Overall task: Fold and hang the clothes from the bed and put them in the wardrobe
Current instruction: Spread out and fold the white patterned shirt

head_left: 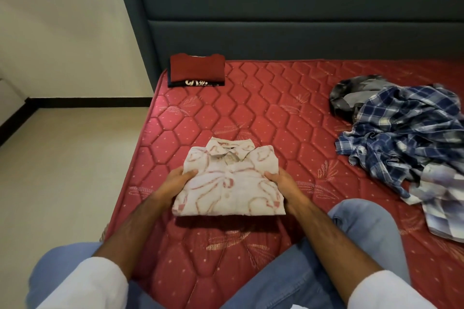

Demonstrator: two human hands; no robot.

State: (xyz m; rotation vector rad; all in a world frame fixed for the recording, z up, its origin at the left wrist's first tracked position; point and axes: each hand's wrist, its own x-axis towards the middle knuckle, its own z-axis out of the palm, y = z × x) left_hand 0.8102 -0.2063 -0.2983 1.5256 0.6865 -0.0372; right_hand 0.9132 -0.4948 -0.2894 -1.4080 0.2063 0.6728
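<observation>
A folded cream shirt with a pink pattern [229,180] is held just above the red quilted mattress [283,118], collar pointing away from me. My left hand [175,180] grips its left edge, thumb on top and fingers underneath. My right hand [281,180] grips the right edge the same way. A folded stack with a red garment [197,68] on top of a black printed one lies at the mattress's far left corner. A crumpled blue plaid shirt [406,130] and a grey garment [351,95] lie in a heap on the right.
A dark padded headboard [288,7] stands behind the mattress. A beige floor [62,170] and a pale wall lie to the left of the bed. My knees in blue jeans [364,228] rest on the mattress near the front.
</observation>
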